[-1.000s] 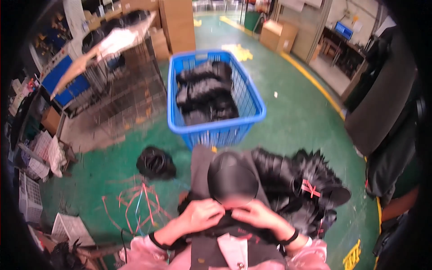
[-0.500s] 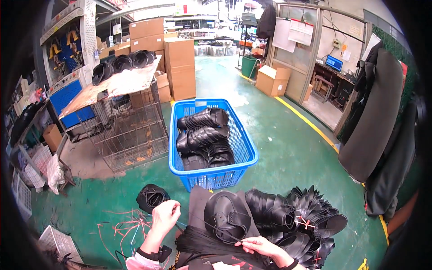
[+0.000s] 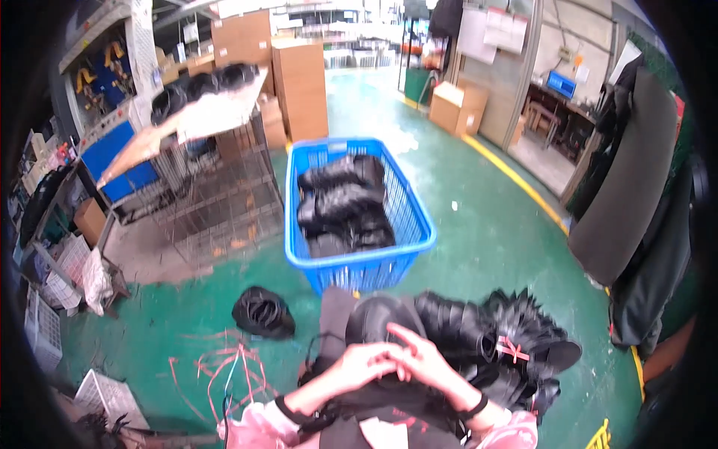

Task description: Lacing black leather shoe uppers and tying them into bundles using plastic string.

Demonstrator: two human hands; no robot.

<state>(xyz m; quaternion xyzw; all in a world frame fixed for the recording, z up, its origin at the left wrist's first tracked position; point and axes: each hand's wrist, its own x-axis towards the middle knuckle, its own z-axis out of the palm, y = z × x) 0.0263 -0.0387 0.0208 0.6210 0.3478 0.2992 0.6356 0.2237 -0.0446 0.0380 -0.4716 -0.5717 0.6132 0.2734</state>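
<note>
A black leather shoe upper (image 3: pixel 378 317) lies in front of me on a dark pad, toe pointing away. My left hand (image 3: pixel 362 367) and my right hand (image 3: pixel 423 361) meet over its lacing area and hide the eyelets and laces. The left fingers are bent and pressed together at the right fingertips. On the right hand, the index finger sticks out while the other fingers curl in. Whatever thin thing they pinch is hidden and blurred. Black strands (image 3: pixel 318 352) hang beside my left wrist. Another black upper (image 3: pixel 263 312) rests on the green floor to the left.
A blue plastic basket (image 3: pixel 427 238) with several black uppers stands ahead. Stacked black uppers (image 3: pixel 523 337), some tied with red string, lie at right. Red cords (image 3: pixel 241 367) litter the floor at left, near a white crate (image 3: pixel 112 400). A wire cage (image 3: pixel 224 202) stands farther left.
My left hand has come rightward from beside the shoe upper to over it. My right hand has risen slightly to meet it. The laces that stretched between them are hidden now.
</note>
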